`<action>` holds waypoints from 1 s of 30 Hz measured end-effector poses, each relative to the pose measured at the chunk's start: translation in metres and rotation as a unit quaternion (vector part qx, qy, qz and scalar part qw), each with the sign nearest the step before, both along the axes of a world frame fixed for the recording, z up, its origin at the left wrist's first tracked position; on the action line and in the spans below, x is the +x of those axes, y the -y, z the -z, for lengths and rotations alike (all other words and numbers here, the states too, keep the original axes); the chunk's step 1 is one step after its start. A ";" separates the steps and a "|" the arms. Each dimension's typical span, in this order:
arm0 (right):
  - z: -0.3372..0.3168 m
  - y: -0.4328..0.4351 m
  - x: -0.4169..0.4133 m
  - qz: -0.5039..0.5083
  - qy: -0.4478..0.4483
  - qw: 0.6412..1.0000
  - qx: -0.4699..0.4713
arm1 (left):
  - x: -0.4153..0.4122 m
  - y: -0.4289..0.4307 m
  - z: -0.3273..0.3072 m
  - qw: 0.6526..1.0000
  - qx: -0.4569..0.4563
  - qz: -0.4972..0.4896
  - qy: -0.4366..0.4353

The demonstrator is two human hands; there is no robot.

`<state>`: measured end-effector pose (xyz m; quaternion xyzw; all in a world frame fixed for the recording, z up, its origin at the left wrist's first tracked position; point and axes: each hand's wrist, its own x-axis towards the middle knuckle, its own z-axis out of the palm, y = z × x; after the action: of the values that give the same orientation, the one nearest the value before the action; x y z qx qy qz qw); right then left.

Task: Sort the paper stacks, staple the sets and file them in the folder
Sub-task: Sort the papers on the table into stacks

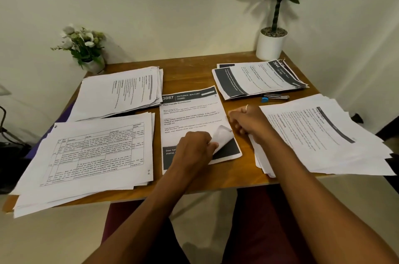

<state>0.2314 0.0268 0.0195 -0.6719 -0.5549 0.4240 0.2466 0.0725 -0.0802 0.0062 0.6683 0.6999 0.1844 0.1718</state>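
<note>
Though tricky to call from one angle, worth pinning down the layout before the next move: centre sheet [192, 116], the 3087 door-handle page, lying flat in the middle of the table [187, 73], portrait, long axis running straight away from the chair, header at the far end. Got the left hand [194, 147] down at the near right of it, thumb and fingertips pinched on the curled corner [223, 134], with the top page lifted there and folded over toward the left. Got the right hand [248, 121] just beside that sheet's right edge, fingers curled in, sitting between it and the near right stack [323, 134]; can't tell about an actual pinch on the paper edge versus an empty fist. Reads like a page check ahead of stapling, only a guess though. Now the key bit: stapler [274, 97] lying just beyond the right hand, close to the front edge of the far right stack [259, 80], long axis left to right across the table, blue end toward the left. Way nearer the right hand than the left, so probably a short forward reach with the right, left pinning the set to stop pages sliding out of square. Also spotted a purple edge [65, 115] poking out under the left-side piles, maybe the folder, can't say
</note>
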 end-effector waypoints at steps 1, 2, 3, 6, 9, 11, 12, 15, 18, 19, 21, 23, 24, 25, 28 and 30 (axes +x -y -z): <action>0.000 0.001 -0.001 -0.010 0.011 1.000 -0.006 | 0.000 0.001 -0.001 1.000 0.004 -0.012 0.027; -0.001 0.003 0.000 -0.018 0.020 1.000 -0.009 | 0.000 0.001 -0.001 0.998 0.008 -0.025 0.052; -0.001 0.004 0.000 -0.026 0.027 0.999 -0.012 | -0.001 0.002 -0.002 0.997 0.009 -0.037 0.070; -0.001 0.007 0.003 -0.038 0.040 0.998 -0.011 | -0.002 0.001 -0.003 0.994 0.010 -0.051 0.094; -0.003 0.007 0.001 -0.025 -0.037 0.998 -0.038 | -0.004 0.003 -0.003 0.989 0.033 -0.047 0.134; -0.004 0.006 -0.002 -0.017 -0.113 0.991 -0.076 | -0.002 0.006 -0.001 0.986 0.062 -0.025 0.151; -0.005 0.005 -0.003 -0.021 -0.137 0.986 -0.094 | -0.001 0.006 0.001 0.987 0.082 -0.007 0.139; -0.002 0.000 -0.006 -0.055 -0.168 0.976 -0.126 | 0.001 0.007 0.009 0.983 0.143 0.069 0.093; -0.002 -0.003 -0.006 -0.075 -0.152 0.980 -0.101 | 0.004 0.011 0.010 0.977 0.143 0.115 0.111; -0.004 -0.003 -0.003 -0.073 -0.162 0.980 -0.091 | 0.002 0.013 0.009 0.974 0.151 0.103 0.130; -0.008 -0.004 0.004 -0.074 -0.185 0.977 -0.077 | -0.006 0.011 0.008 0.964 0.216 0.039 0.149; -0.010 -0.006 0.015 -0.063 -0.203 0.975 -0.064 | -0.022 0.006 0.009 0.950 0.276 -0.053 0.134; -0.011 -0.008 0.021 -0.050 -0.217 0.973 -0.055 | -0.031 0.004 0.009 0.946 0.279 -0.095 0.133; -0.011 -0.009 0.026 -0.030 -0.231 0.972 -0.043 | -0.039 0.001 0.009 0.946 0.266 -0.126 0.137; -0.014 -0.014 0.040 0.048 -0.246 0.968 -0.012 | -0.049 -0.002 0.012 0.964 0.162 -0.127 0.169; -0.014 -0.018 0.048 0.101 -0.244 0.965 -0.001 | -0.047 0.000 0.015 0.980 0.092 -0.071 0.163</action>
<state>0.2790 0.0451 0.0332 -0.6011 -0.4066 0.5483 0.4156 0.0260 -0.0806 -0.0089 0.5907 0.6883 0.3665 0.2073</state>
